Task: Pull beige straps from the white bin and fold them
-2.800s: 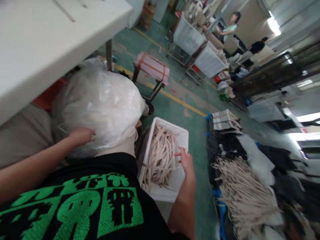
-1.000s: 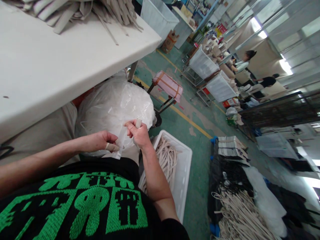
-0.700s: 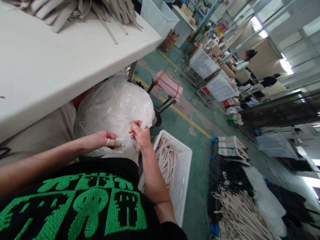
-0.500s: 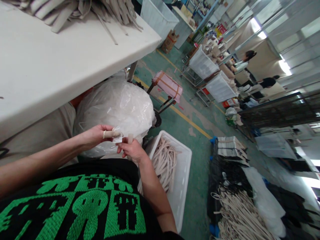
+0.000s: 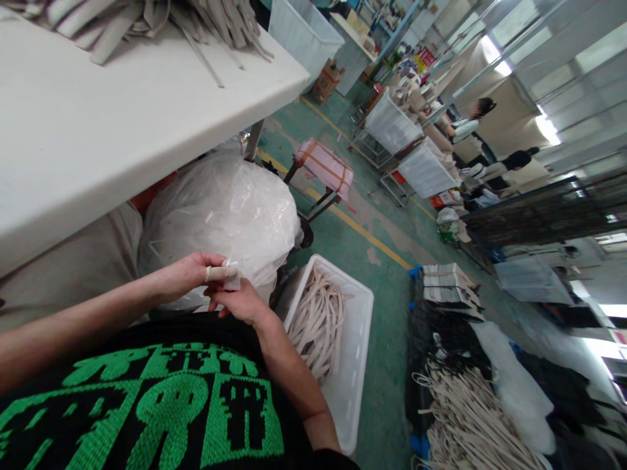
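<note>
My left hand (image 5: 189, 275) pinches a small clear piece of plastic film (image 5: 232, 282) between a taped thumb and the fingers. My right hand (image 5: 238, 303) is closed just beneath it, fingers meeting the left hand at the same film. Both hands are held in front of my chest, over a big clear plastic bag (image 5: 220, 215) stuffed with pale material. A white crate (image 5: 355, 365) of beige straps (image 5: 316, 323) stands on the floor to the right of my hands.
A white table (image 5: 122, 124) with a heap of straps (image 5: 161, 19) is at upper left. A pink stool (image 5: 323, 168) stands beyond the bag. Piled straps and dark material (image 5: 470, 405) lie at right. White carts (image 5: 392, 124) and people (image 5: 465, 124) are farther off.
My right hand left the crate, joined the left at the bag, then both came down toward my chest pinching the film. The view has tilted up to show the tabletop.
</note>
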A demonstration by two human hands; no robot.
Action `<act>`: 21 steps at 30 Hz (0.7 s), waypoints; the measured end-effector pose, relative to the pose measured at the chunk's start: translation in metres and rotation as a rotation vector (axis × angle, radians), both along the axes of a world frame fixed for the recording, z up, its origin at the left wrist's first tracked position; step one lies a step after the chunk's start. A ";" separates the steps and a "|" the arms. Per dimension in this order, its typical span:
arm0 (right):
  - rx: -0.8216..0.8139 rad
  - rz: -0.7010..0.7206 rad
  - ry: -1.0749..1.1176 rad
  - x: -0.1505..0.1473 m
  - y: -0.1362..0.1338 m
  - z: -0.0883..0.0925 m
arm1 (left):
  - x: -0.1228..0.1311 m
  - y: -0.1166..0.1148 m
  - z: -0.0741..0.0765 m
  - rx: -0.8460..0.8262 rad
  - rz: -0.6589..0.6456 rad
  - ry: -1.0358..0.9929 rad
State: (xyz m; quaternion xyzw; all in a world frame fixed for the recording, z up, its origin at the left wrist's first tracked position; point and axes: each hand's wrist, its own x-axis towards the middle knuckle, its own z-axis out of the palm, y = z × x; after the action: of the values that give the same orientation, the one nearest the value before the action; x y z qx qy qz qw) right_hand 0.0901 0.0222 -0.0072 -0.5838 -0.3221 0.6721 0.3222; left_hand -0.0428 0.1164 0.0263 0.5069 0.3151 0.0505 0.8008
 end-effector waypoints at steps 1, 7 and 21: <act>0.031 -0.007 -0.022 0.001 -0.003 0.000 | 0.000 0.001 -0.001 -0.011 0.045 -0.011; 0.190 -0.134 -0.186 0.017 -0.040 -0.009 | 0.006 0.019 -0.005 -0.303 0.591 0.012; 0.187 -0.189 -0.219 0.002 -0.053 0.010 | 0.019 0.005 0.000 -0.543 0.728 0.062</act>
State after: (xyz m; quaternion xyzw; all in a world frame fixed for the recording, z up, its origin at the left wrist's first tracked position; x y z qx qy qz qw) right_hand 0.0919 -0.0309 0.0026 -0.6485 -0.3601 0.5384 0.3998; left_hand -0.0233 0.1218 0.0265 0.1363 0.4982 0.2292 0.8250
